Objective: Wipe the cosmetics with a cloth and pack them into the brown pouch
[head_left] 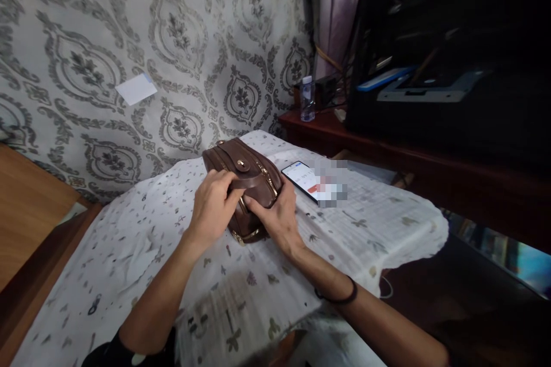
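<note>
A brown leather-look bag point(232, 155) with gold-coloured zips and a round gold stud lies on the cloth-covered table. My left hand point(214, 200) is closed at the near part of the bag's top, with thumb and fingers pinched at the strap. From the right, my right hand point(279, 212) grips the bag's near end, its thumb pressed on top close to a zip. The fingers on the bag's far side are hidden. Just right of the bag, a phone point(297, 175) lies face up with its screen lit.
A white cloth with small leaf prints point(344, 235) covers the table. Behind it stands a patterned wall with a white paper point(136, 89) on it. On the dark red cabinet point(318, 129) are a clear bottle point(307, 100) and a large black screen point(439, 69). A wooden panel point(34, 212) is at left.
</note>
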Demonstrator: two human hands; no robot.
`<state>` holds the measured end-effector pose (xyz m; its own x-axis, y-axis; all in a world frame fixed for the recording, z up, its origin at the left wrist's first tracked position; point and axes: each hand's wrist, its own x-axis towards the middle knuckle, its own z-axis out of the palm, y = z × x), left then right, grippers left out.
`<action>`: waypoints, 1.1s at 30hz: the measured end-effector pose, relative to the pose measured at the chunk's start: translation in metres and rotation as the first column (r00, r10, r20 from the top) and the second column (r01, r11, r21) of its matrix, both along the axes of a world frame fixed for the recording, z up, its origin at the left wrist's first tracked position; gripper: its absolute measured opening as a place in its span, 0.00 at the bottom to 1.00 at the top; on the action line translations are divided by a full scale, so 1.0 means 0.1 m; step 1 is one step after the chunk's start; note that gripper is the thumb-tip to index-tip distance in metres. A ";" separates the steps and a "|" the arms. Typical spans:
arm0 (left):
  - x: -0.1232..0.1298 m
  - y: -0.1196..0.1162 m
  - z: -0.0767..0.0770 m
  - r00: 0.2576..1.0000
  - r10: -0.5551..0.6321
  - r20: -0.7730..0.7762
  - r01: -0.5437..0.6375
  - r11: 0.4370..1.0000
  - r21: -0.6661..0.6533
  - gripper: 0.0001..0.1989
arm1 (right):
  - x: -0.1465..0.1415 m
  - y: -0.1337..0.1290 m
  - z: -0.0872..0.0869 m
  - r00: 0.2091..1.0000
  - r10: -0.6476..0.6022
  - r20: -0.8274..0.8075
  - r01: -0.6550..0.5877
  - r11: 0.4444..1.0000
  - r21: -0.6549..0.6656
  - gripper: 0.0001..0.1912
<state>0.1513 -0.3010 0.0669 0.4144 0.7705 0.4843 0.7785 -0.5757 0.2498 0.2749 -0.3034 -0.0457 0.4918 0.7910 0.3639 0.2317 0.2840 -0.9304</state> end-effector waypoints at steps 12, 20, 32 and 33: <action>-0.01 -0.09 0.00 0.997 -0.020 0.079 0.022 0.999 -0.028 0.09 | 0.33 -0.05 -0.07 0.944 0.330 0.029 -0.330 0.944 0.018 0.49; -0.01 -0.16 -0.03 0.999 -0.040 0.005 0.040 0.999 0.035 0.09 | 0.44 -0.05 -0.17 0.916 0.392 0.084 -0.398 0.915 0.070 0.50; 0.03 -0.53 -0.40 0.971 0.032 -0.235 0.013 0.982 0.189 0.09 | 0.44 -0.03 -0.22 0.925 0.340 0.169 -0.360 0.927 0.105 0.49; 0.02 -0.54 -0.43 0.971 0.031 -0.236 0.018 0.979 0.203 0.09 | 0.44 -0.03 -0.22 0.927 0.340 0.159 -0.358 0.928 0.104 0.50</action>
